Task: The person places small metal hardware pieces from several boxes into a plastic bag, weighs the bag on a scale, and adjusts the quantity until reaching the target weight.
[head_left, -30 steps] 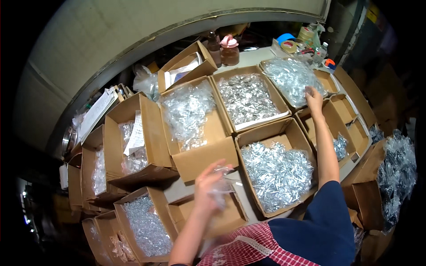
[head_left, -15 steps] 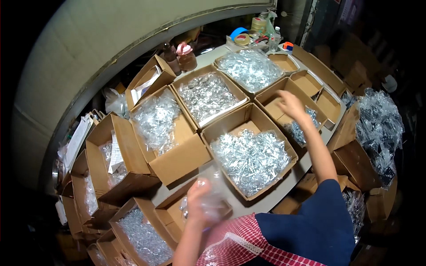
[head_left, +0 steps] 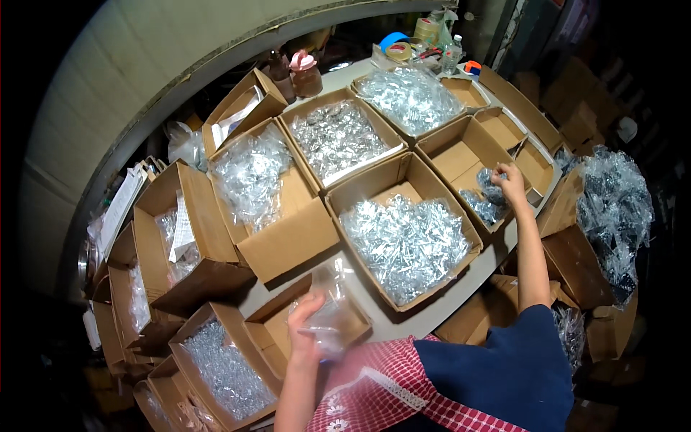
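My left hand (head_left: 305, 322) is closed around a clear plastic bag (head_left: 332, 299), above a low cardboard box (head_left: 270, 338) at the near edge. The bag stands up from the fingers; what lies in its bottom is too blurred to tell. At the right, my right hand (head_left: 509, 185) pinches a small clear packet (head_left: 491, 189) of bluish-grey metal pieces. This packet is lifted at the right side of an open cardboard box (head_left: 455, 153), where more such packets (head_left: 481, 207) lie. Between the hands stands a box of packets of silver screw-like pieces (head_left: 407, 245).
Beyond it are boxes of flat silver packets (head_left: 338, 137) and heaped shiny packets (head_left: 410, 97). Further boxes crowd the left, one with loose-looking small metal pieces (head_left: 227, 371). A pink-lidded jar (head_left: 305, 75), tape rolls (head_left: 398, 50) and a bottle (head_left: 452, 56) stand at the back. Large bagged packets (head_left: 612, 216) rise at the right.
My right hand has come down and toward me inside the right-hand box and has taken hold of a small packet. My left hand, with the plastic bag, has shifted slightly left.
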Demonstrator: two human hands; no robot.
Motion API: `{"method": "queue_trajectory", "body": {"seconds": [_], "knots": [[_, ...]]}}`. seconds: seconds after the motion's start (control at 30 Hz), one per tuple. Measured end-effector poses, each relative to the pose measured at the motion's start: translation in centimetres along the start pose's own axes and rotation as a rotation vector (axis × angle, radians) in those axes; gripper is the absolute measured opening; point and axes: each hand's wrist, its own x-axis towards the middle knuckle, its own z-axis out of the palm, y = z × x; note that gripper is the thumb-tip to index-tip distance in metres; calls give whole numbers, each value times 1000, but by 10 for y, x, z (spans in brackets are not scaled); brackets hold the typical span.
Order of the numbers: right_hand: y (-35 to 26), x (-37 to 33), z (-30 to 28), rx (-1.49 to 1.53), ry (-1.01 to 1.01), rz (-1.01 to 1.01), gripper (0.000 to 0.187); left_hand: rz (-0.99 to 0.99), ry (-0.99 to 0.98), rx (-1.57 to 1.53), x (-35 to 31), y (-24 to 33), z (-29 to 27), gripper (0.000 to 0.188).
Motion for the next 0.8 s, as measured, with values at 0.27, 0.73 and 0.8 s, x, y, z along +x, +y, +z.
{"method": "queue_trajectory", "body": {"seconds": [0.27,0.73,0.8], "knots": [[-257,-25,-29,893,-490,131,17,-29,-192,164,-7,-10,35,56],[-264,-72,126,275,-705,-302,22,476,294,7,-44,18,-20,24],[-277,-60,107,331,-626,-200,17,574,364,117,-50,21,-28,24]]}}
